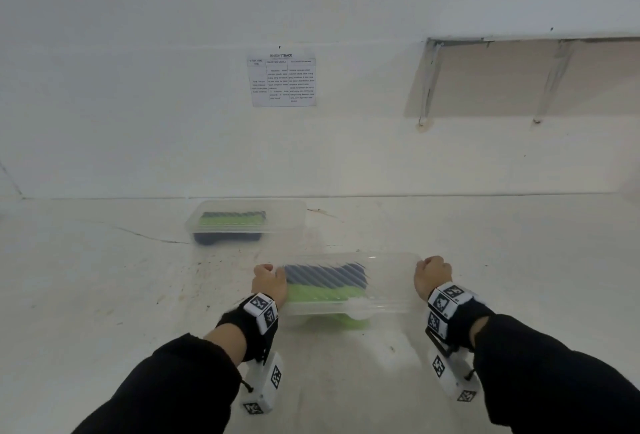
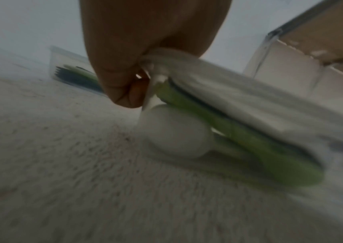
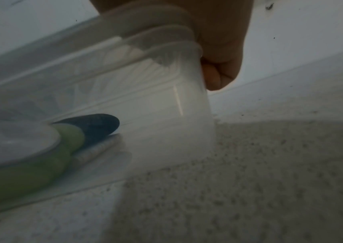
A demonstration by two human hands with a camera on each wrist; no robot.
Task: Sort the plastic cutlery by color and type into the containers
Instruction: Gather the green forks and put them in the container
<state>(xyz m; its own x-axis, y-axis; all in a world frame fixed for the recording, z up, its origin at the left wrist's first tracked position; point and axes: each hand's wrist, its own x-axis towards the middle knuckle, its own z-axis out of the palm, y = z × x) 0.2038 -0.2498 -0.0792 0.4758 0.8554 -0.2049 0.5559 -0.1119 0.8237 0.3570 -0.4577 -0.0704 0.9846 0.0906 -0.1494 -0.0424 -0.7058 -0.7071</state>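
Observation:
A clear plastic container (image 1: 388, 281) sits on the table in front of me, holding dark blue (image 1: 325, 274), green (image 1: 315, 293) and white cutlery (image 1: 360, 305) in rows. My left hand (image 1: 268, 281) grips its left end, my right hand (image 1: 431, 276) its right end. In the left wrist view curled fingers (image 2: 122, 77) pinch the container rim (image 2: 166, 55) above green spoons (image 2: 249, 141) and a white spoon bowl (image 2: 176, 133). In the right wrist view the right hand (image 3: 220, 54) clasps the container's corner (image 3: 178, 54). A second clear container (image 1: 298, 215) with blue and green cutlery stands farther back.
The white table (image 1: 104, 295) is scuffed and runs to a white wall (image 1: 138, 122) with pinned papers (image 1: 281, 79). A recessed opening (image 1: 519, 77) sits in the wall at the upper right. The far container appears behind the left hand in the left wrist view.

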